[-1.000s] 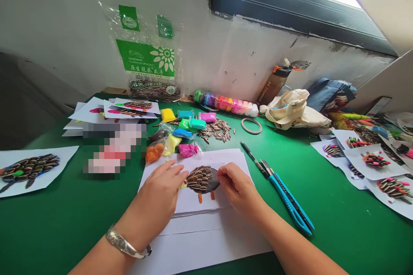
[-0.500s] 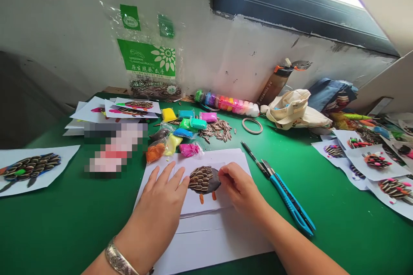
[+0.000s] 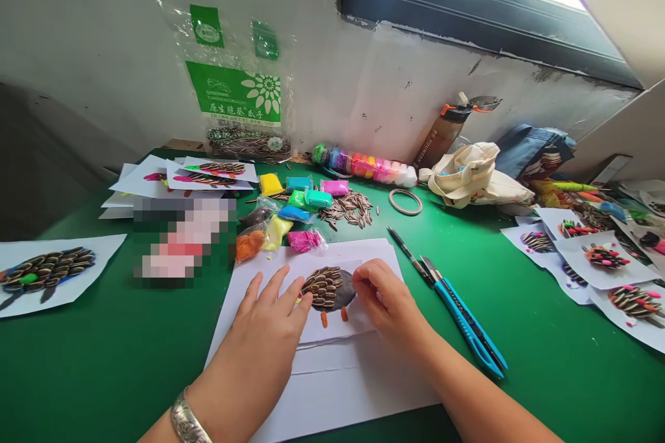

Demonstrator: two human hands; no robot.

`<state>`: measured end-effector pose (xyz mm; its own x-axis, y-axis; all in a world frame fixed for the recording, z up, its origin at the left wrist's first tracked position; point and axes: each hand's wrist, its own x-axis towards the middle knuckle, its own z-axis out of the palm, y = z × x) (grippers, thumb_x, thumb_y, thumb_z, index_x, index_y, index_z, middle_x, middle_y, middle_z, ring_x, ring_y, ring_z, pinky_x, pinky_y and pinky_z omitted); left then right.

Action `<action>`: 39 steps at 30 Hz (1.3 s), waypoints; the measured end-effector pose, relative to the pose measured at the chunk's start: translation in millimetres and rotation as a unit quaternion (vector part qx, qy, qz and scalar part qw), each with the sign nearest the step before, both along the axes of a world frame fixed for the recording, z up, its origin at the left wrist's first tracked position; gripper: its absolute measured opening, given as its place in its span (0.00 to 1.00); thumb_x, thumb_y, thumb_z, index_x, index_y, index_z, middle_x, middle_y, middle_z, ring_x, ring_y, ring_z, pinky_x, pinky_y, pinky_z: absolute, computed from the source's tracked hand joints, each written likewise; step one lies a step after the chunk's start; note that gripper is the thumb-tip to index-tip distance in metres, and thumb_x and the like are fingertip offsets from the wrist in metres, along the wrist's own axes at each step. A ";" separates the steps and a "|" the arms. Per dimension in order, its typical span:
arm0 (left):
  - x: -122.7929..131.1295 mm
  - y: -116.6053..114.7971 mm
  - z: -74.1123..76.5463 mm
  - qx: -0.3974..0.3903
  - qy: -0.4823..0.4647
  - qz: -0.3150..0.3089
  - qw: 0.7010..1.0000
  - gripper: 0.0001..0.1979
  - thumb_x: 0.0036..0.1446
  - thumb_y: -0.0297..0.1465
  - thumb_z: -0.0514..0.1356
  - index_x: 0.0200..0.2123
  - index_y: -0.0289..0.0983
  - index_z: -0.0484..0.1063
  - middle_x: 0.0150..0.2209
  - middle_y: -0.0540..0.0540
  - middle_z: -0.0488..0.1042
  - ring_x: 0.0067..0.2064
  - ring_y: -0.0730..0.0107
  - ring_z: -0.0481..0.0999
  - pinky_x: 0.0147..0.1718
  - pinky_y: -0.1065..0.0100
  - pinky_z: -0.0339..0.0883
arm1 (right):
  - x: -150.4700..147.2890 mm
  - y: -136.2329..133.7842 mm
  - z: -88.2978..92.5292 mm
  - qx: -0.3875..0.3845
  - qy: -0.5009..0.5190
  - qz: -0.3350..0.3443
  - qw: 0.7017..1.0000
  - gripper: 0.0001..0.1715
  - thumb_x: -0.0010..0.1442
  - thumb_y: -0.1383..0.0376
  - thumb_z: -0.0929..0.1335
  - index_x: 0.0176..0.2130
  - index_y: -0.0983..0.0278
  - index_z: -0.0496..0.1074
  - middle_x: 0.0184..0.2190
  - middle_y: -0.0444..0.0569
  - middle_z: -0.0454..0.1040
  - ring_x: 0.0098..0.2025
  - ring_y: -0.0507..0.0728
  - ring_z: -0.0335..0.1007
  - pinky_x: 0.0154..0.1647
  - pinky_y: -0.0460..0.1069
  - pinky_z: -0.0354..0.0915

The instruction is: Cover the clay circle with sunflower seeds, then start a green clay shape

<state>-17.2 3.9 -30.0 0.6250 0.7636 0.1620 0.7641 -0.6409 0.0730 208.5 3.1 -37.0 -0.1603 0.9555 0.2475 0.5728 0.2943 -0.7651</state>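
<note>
A dark grey clay shape (image 3: 346, 288) with two short orange legs lies on white paper (image 3: 337, 387). Striped sunflower seeds (image 3: 323, 286) cover its left part in overlapping rows, and the right part is bare. My left hand (image 3: 267, 336), fingers spread, rests on the paper at the shape's left end and hides some of it. At the right edge of the clay, my right hand (image 3: 389, 301) has thumb and fingers pinched together; whatever is between them is hidden.
Beyond the paper are clay packets (image 3: 294, 213) and loose sunflower seeds (image 3: 350, 209). A pen (image 3: 410, 252) and a blue utility knife (image 3: 470, 322) lie right of the paper. Seed pictures (image 3: 605, 261) lie far right, another (image 3: 52, 273) at left. A seed bag (image 3: 239, 111) leans on the wall.
My left hand has shifted slightly right, its fingers closer to the seeds. My right hand stays pinched at the clay's right edge, almost unmoved.
</note>
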 end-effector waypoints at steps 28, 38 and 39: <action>-6.2 26.8 11.2 -0.014 -0.245 0.025 0.969 0.14 0.63 0.33 0.53 0.47 0.37 0.74 0.47 0.45 0.77 0.52 0.60 0.73 0.54 0.58 0.66 | -0.3 -1.5 -3.5 -0.070 -0.048 -0.047 0.995 0.06 0.58 0.70 0.63 0.35 0.61 0.69 0.27 0.42 0.69 0.26 0.50 0.59 0.25 0.44 0.54; -8.1 28.7 12.3 -0.034 -0.208 0.058 0.976 0.16 0.63 0.36 0.51 0.46 0.37 0.75 0.46 0.45 0.77 0.51 0.59 0.73 0.52 0.57 0.68 | -2.2 -1.4 0.7 -0.039 -0.018 -0.011 0.999 0.12 0.59 0.73 0.61 0.38 0.61 0.70 0.27 0.42 0.74 0.28 0.50 0.63 0.28 0.44 0.57; -8.9 28.1 12.5 -0.037 -0.192 0.058 0.979 0.16 0.63 0.36 0.51 0.46 0.37 0.76 0.46 0.44 0.77 0.51 0.58 0.73 0.52 0.56 0.68 | -2.3 -1.4 0.7 -0.036 -0.020 -0.008 0.999 0.12 0.60 0.73 0.61 0.38 0.60 0.70 0.27 0.42 0.74 0.28 0.51 0.63 0.29 0.44 0.58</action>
